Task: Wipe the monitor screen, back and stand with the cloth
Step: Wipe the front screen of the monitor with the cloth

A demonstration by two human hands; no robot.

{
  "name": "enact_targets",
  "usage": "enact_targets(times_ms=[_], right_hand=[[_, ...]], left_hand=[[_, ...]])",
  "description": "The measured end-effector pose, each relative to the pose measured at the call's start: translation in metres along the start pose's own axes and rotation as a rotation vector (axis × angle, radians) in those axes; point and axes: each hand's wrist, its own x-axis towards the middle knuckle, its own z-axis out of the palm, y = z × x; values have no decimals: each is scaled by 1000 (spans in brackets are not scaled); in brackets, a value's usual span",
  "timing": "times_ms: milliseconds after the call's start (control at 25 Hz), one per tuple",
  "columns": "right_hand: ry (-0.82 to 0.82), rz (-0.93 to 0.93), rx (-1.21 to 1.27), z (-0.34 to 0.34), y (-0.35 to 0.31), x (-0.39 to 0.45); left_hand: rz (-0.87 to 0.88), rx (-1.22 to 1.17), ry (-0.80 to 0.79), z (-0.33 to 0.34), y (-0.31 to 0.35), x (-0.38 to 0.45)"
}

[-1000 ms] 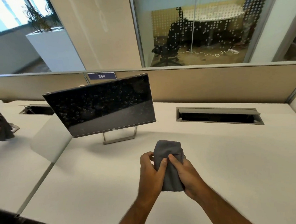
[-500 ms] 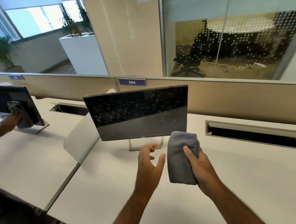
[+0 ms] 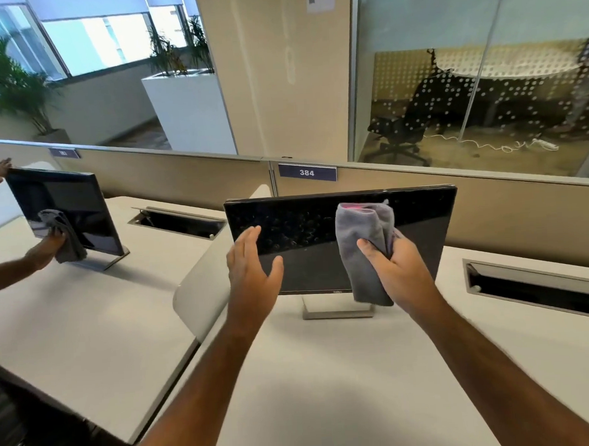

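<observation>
Right hand (image 3: 399, 268) grips the bunched cloth (image 3: 366, 249) before the smudged monitor (image 3: 307, 229), apparently short of contact, while the left hand (image 3: 251, 266), fingers spread and empty, reaches to steady its edge.

Two bare forearms, no sleeves, no rings.

Monitor (image 3: 321, 242) sitting mid-tabletop (image 3: 328, 374) on its stand (image 3: 338, 311), partition (image 3: 490, 205) running behind it; cable slot (image 3: 538, 285) lying in the tabletop to its right; left hand (image 3: 251, 269) hovering before the screen's left part; right hand (image 3: 396, 268) holding cloth (image 3: 364, 250) before the screen's right half; second monitor (image 3: 67, 214) standing far left on the neighbouring tabletop.
</observation>
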Motion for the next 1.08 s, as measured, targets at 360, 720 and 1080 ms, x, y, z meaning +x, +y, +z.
enact_targets(times_ms=[360, 720, 1080], right_hand=[[1, -640, -627, 76, -79, 85], [-302, -825, -1144, 187, -79, 142], [-388, -765, -1154, 187, -62, 162]], left_hand=[[-6, 307, -83, -23, -58, 92], [32, 363, -158, -28, -86, 115], [106, 343, -199, -22, -91, 116]])
